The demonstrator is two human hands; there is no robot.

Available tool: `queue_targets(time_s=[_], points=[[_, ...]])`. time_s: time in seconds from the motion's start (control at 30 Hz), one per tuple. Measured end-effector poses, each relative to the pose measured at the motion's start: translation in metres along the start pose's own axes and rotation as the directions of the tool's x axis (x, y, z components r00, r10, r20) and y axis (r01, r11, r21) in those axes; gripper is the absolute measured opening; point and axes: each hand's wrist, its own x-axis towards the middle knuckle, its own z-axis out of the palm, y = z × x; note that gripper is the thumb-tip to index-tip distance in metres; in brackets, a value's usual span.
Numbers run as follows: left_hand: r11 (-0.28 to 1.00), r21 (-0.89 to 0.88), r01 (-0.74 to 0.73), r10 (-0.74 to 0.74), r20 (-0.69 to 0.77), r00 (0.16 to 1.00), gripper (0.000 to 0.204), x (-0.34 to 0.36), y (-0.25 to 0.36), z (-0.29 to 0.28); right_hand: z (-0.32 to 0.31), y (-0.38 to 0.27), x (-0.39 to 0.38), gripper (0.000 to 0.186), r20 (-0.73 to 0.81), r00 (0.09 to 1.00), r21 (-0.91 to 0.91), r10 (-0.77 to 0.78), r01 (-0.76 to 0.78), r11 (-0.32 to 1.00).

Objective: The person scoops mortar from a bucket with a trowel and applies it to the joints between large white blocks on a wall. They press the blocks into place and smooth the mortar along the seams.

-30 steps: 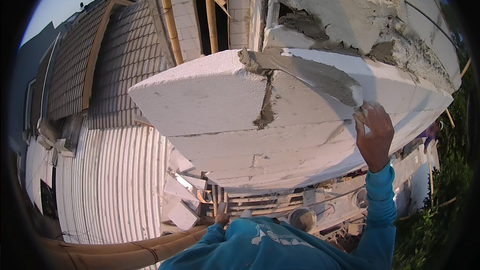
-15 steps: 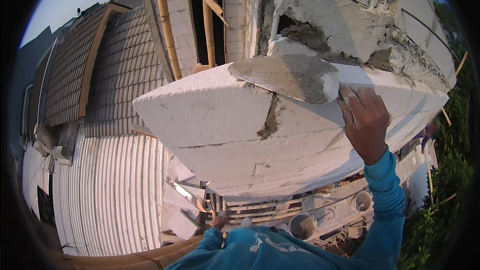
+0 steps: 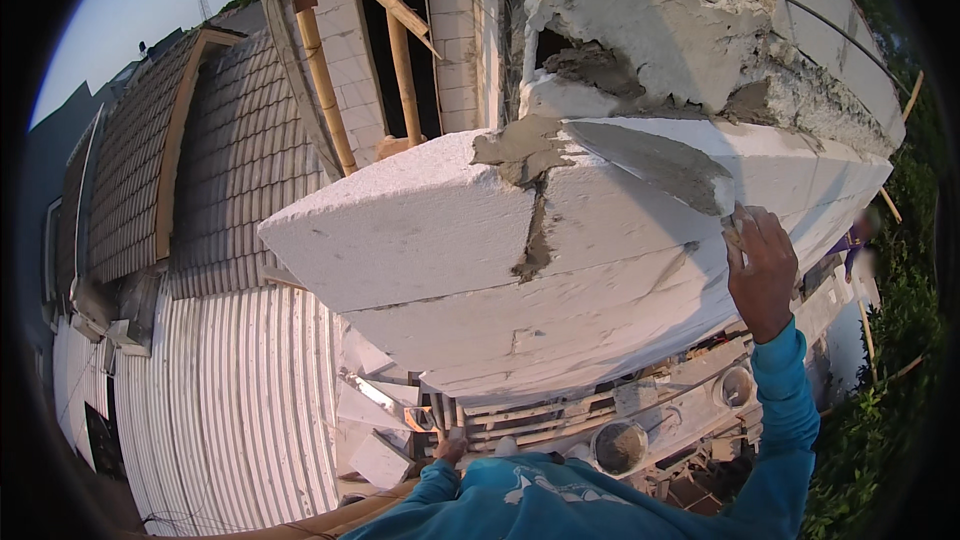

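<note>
My right hand is closed around the handle of a trowel. The trowel's blade, smeared with grey mortar, is tilted over the top edge of a white block wall. To the left of the blade, a patch of wet mortar lies across the joint between two top blocks. More mortar runs down that joint on the wall's face. Low in the view, my left hand is beside bamboo poles, near an orange-handled tool. Its fingers are too small and partly hidden to read.
Below the wall, a mortar bucket and a second bucket stand on a plank-and-bamboo platform. Corrugated sheet roofing drops away at left. A rough concrete column rises behind the wall. Another person is at far right.
The trowel has moved right along the wall top and tilted more on edge, uncovering the mortar patch over the joint. My left hand stays low by the poles.
</note>
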Motion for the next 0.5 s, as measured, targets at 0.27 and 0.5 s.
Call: queue_targets(time_s=[0.27, 0.5], points=[[0.865, -0.445, 0.230, -0.234, 0.047, 0.971, 0.038, -0.008, -0.001, -0.017, 0.001, -0.049, -0.071, 0.033, 0.141, 0.919, 0.531, 0.368, -0.384, 0.756], [0.726, -0.656, 0.207, -0.189, 0.100, 0.977, 0.039, -0.015, -0.031, -0.016, 0.076, -0.192, -0.090, 0.028, 0.533, 0.830, 0.824, 0.162, -0.466, -0.323]])
